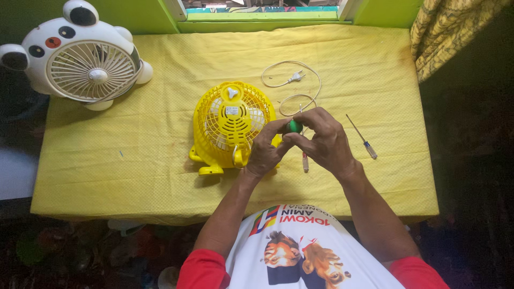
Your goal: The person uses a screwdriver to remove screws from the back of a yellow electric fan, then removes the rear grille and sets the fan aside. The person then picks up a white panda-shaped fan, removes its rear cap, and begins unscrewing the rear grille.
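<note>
A small yellow fan [230,124] lies grille-up on the yellow table cloth [139,160], its white cord [300,88] looping off to the upper right. My left hand [265,152] and my right hand [324,140] meet just right of the fan, both pinching a small green object [294,126] between their fingertips. A screwdriver with a clear handle [305,160] lies on the cloth under my hands, partly hidden by them.
A second screwdriver [363,138] lies to the right of my hands. A white panda-shaped fan [80,56] stands at the table's far left corner. A green window sill [262,16] runs along the back, and a patterned curtain [455,32] hangs at right.
</note>
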